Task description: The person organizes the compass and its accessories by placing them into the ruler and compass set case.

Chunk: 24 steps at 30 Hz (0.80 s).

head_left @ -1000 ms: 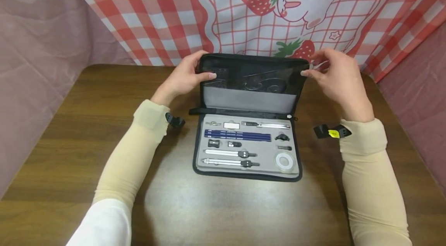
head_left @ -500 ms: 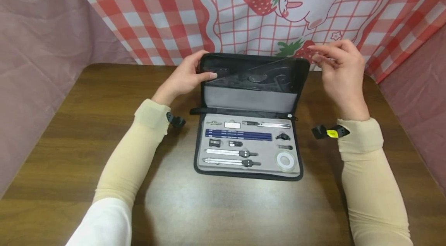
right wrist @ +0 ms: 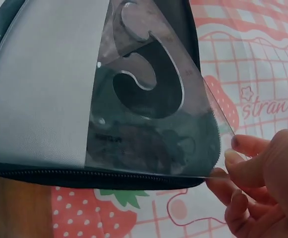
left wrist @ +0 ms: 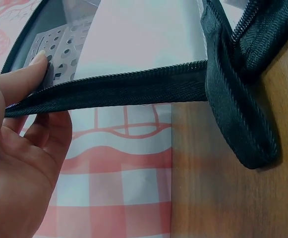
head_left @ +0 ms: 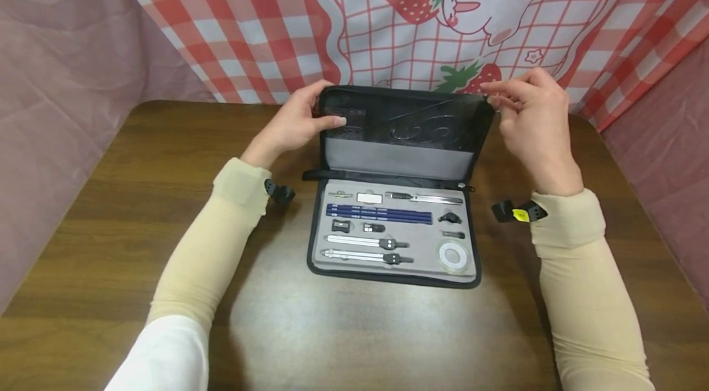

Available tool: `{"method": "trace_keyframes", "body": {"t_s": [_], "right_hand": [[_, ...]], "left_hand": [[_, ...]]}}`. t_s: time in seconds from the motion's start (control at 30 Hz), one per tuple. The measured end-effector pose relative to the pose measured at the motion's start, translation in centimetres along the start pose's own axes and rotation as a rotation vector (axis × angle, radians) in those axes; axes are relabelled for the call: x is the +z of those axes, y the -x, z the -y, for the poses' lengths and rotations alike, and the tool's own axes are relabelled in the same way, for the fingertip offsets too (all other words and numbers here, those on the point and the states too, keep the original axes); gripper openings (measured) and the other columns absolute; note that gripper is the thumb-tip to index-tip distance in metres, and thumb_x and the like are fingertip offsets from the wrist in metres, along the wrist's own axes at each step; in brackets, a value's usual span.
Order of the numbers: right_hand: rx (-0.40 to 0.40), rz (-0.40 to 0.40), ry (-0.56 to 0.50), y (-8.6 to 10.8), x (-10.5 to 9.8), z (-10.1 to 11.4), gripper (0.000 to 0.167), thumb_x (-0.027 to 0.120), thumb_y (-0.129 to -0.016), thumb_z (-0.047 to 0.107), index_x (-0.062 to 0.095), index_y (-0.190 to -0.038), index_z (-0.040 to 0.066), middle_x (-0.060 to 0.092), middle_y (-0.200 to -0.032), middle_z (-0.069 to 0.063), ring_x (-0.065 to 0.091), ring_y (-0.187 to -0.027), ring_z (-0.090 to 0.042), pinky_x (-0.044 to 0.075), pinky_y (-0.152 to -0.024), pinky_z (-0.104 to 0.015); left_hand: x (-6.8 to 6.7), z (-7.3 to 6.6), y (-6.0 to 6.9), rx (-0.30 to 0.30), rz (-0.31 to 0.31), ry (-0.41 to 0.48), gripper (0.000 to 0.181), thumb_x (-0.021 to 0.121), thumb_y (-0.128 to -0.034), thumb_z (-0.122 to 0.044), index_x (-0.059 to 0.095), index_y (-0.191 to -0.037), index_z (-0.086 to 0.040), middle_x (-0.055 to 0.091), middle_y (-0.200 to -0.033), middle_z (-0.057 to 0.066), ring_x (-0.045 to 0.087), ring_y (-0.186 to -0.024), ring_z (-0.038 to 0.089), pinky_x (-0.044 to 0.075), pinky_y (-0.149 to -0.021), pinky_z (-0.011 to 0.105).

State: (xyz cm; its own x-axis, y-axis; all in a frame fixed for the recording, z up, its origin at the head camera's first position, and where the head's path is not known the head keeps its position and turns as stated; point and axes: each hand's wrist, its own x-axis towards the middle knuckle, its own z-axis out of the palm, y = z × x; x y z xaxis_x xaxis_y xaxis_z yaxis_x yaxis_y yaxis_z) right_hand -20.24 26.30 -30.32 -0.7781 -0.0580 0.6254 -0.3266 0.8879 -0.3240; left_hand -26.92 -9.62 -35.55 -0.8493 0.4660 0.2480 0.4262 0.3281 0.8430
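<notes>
A black zippered drawing-set case [head_left: 399, 157] lies unfolded on the table, its lid leaning up at the back. My left hand [head_left: 296, 117] grips the lid's left edge, thumb inside and fingers behind. By the lid's upper right corner, my right hand [head_left: 534, 120] pinches the corner of a clear set square [right wrist: 196, 94] with a curved cutout. Most of that set square lies against the inside of the lid. A clear template with holes [left wrist: 64, 49] sits near my left thumb. Blue pencils [head_left: 379, 214], two compasses [head_left: 360, 256] and a white ring [head_left: 453, 256] fill the tray.
The tray also bears a white eraser [head_left: 368, 198], a sharpener [head_left: 340, 226] and a ruling-pen-like metal tool [head_left: 437, 199]. A strap [left wrist: 243, 119] sticks out at the hinge's left. Behind the wooden table [head_left: 138, 194] hangs a checked strawberry cloth [head_left: 266, 21].
My right hand rose away from the lid's corner with the set square's tip, then came back down and left towards it. My left hand and the case have hardly moved.
</notes>
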Motion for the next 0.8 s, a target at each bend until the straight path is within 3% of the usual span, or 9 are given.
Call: {"method": "trace_keyframes", "body": {"t_s": [0.07,0.3,0.43,0.67,0.8], "right_hand": [[0.011,0.029,0.006,0.04,-0.06,0.12,0.025,0.061,-0.096,0.003,0.075,-0.116,0.007,0.055,-0.096,-0.019,0.056,-0.094,-0.035,0.033,-0.071,-0.030],[-0.044,0.019,0.014,0.09,-0.64,0.35,0.025,0.058,-0.096,-0.001,0.076,-0.113,0.005,0.056,-0.094,-0.019,0.057,-0.093,-0.036,0.034,-0.070,-0.033],[-0.041,0.077,0.032,0.17,-0.92,0.63,0.025,0.060,-0.095,-0.001,0.075,-0.114,0.005,0.054,-0.096,-0.019,0.053,-0.091,-0.036,0.036,-0.069,-0.036],[-0.133,0.168,0.043,0.13,-0.83,0.91,0.023,0.065,-0.092,-0.003,0.076,-0.111,0.005,0.057,-0.097,-0.018,0.048,-0.097,-0.037,0.038,-0.079,-0.047],[-0.152,0.203,0.051,0.26,-0.68,0.98,0.022,0.063,-0.093,-0.006,0.077,-0.108,0.003,0.056,-0.095,-0.018,0.047,-0.096,-0.037,0.036,-0.077,-0.047]], "left_hand": [[0.00,-0.01,0.01,-0.002,0.002,-0.001,0.037,0.074,-0.0914,-0.016,0.057,-0.124,-0.014,0.066,-0.105,0.000,0.059,-0.087,0.018,0.051,-0.080,0.034],[0.06,-0.11,-0.05,-0.006,0.005,-0.009,0.037,0.074,-0.0912,-0.016,0.057,-0.124,-0.014,0.065,-0.104,0.000,0.059,-0.086,0.018,0.051,-0.080,0.034],[0.15,-0.12,-0.09,-0.007,0.004,-0.005,0.036,0.074,-0.0911,-0.015,0.057,-0.123,-0.014,0.066,-0.102,0.001,0.059,-0.086,0.019,0.050,-0.079,0.034],[0.14,-0.08,-0.05,-0.007,0.003,-0.002,0.037,0.074,-0.0908,-0.015,0.057,-0.123,-0.013,0.066,-0.103,0.002,0.059,-0.087,0.019,0.051,-0.081,0.035],[0.16,-0.03,-0.15,-0.014,0.003,0.005,0.037,0.074,-0.0907,-0.013,0.057,-0.124,-0.010,0.066,-0.104,0.005,0.059,-0.087,0.020,0.050,-0.080,0.034]]}}
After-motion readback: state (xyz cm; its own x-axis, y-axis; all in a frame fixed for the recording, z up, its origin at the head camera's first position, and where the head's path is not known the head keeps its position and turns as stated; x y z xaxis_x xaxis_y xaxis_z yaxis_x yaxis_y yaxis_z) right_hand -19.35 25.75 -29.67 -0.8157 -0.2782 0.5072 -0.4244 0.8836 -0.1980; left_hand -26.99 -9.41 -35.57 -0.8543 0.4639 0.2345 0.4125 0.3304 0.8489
